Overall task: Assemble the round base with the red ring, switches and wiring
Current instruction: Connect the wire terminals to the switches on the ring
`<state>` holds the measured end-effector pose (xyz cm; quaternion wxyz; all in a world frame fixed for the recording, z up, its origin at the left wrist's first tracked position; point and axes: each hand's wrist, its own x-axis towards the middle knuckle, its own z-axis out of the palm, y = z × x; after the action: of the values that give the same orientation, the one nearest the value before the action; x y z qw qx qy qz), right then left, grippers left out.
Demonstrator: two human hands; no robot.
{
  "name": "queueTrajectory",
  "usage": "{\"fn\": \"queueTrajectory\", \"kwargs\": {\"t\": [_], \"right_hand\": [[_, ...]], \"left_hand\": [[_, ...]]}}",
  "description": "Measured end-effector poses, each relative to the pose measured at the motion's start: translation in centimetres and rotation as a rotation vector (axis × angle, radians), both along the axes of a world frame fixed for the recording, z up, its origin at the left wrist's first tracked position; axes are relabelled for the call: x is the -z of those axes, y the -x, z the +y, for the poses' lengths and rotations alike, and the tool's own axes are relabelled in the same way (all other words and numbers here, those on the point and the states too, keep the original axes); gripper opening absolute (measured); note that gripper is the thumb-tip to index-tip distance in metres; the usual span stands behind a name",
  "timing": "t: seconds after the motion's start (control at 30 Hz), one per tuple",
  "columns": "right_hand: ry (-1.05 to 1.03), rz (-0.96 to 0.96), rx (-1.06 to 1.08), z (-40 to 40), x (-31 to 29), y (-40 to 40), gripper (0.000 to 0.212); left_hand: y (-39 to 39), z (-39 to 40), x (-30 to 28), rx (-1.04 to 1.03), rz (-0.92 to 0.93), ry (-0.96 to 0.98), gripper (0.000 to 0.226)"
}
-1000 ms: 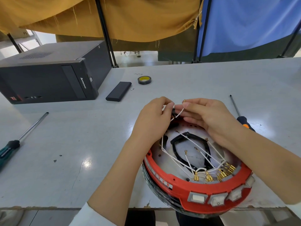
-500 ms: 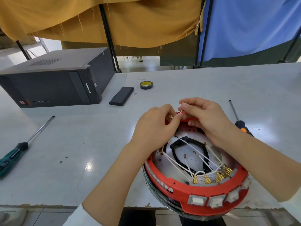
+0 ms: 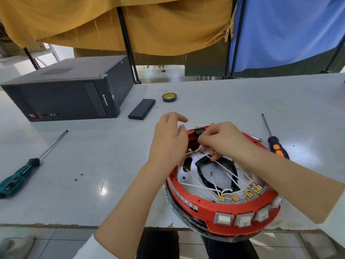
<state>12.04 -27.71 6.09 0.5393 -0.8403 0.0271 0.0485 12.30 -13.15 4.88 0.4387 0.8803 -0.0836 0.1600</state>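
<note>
Head view: the round base with its red plastic ring [image 3: 220, 208] sits tilted at the near edge of the grey bench [image 3: 93, 156], its lower rim hanging over that edge. A row of white rocker switches [image 3: 242, 218] faces the person on the ring's near side, and white wires with brass terminals [image 3: 233, 197] fan from behind them across the silvery inner plate.

A second ago both hands were raised above the far rim, pinching one white wire between them. Now the right hand [image 3: 222, 140] has dropped to the black connector block [image 3: 198, 132] on the ring's far side, fingers curled around a white wire end just beneath it. The left hand [image 3: 169, 141] has let go: its fingers are relaxed and spread, resting by the ring's far-left rim, holding nothing.

My reading is that the wire has been brought to its terminal and the right hand alone is seating it; whether it is fully pushed home is hidden by the fingers. Several loose terminal ends remain on the plate, so wiring looks unfinished.

On the bench lie a green-handled screwdriver [image 3: 18, 176], an orange-and-black screwdriver [image 3: 276, 146], a tape roll [image 3: 169, 97] and a black computer case [image 3: 65, 94].
</note>
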Motion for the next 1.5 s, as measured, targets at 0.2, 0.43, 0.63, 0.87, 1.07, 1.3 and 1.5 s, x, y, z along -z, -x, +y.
{"fn": "queueTrajectory", "kwargs": {"t": [0.2,0.43,0.63,0.87,1.07,1.3,1.5], "right_hand": [[0.103,-0.089,0.01,0.3,1.2,-0.2,0.016],[0.093,-0.166,0.053,-0.3,2.1,-0.1,0.025],[0.065,-0.145,0.086,0.0,2.3,-0.6,0.024],[0.116,-0.148,0.081,0.1,2.4,-0.8,0.022],[0.147,-0.148,0.084,0.1,2.5,-1.0,0.024],[0.091,-0.122,0.098,0.2,2.6,-1.3,0.024],[0.046,-0.11,0.131,0.3,2.6,-1.4,0.016]], "left_hand": [[-0.3,-0.1,1.4,-0.018,0.192,0.04,0.035],[-0.6,-0.1,1.7,-0.025,0.177,-0.008,0.042],[-0.6,-0.1,1.8,-0.03,0.17,-0.006,0.04],[-0.6,0.0,1.7,-0.025,0.164,-0.018,0.039],[-0.6,-0.1,1.7,-0.033,0.174,0.001,0.04],[-0.5,-0.1,1.6,-0.04,0.185,0.0,0.04],[-0.4,-0.2,1.6,-0.044,0.185,0.004,0.04]]}}
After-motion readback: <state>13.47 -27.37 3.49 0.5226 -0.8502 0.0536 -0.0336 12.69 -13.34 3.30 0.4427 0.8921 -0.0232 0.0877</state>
